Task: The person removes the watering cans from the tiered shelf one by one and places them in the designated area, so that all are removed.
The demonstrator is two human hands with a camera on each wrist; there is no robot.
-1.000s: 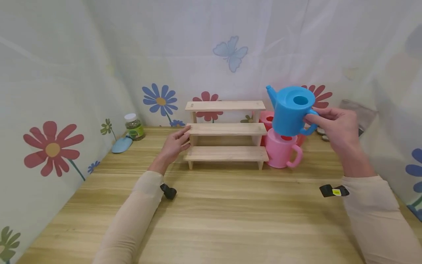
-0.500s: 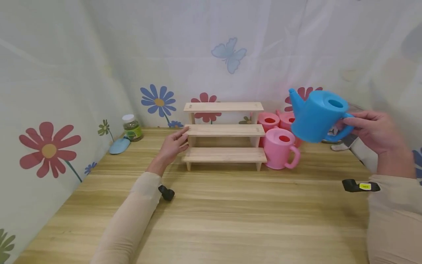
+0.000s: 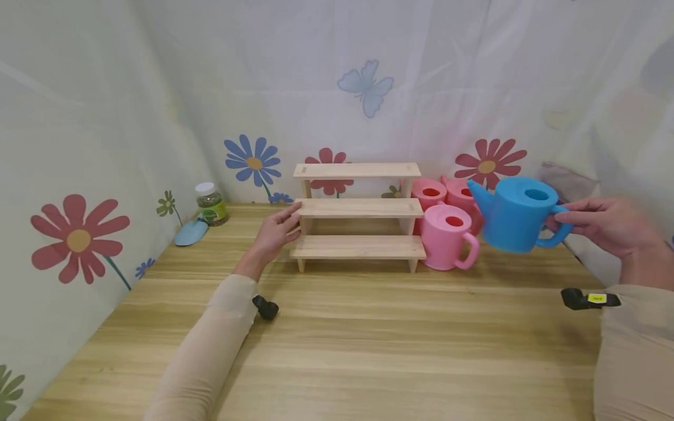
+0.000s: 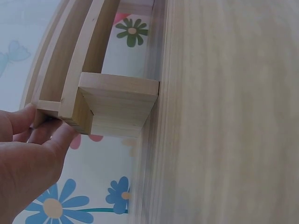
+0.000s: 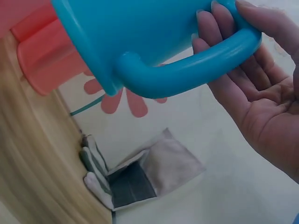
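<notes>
My right hand (image 3: 605, 225) grips the handle of a blue watering can (image 3: 518, 213) and holds it in the air at the right, spout pointing left, just right of the pink cans. In the right wrist view my fingers (image 5: 219, 51) curl through the blue handle (image 5: 187, 70). A pink watering can (image 3: 447, 237) stands on the table beside the three-step wooden shelf (image 3: 358, 207), with two more pink cans (image 3: 429, 193) behind it. My left hand (image 3: 276, 228) rests with straight fingers against the shelf's left end (image 4: 117, 105).
A jar (image 3: 212, 203) with a white lid and a small blue scoop (image 3: 191, 232) sit at the back left of the wooden table (image 3: 368, 339). A grey pouch (image 5: 140, 172) lies at the back right. Flower-printed curtains close in three sides.
My right hand has carried the blue watering can from above the front pink can to the right and lower. The left hand has stayed on the shelf.
</notes>
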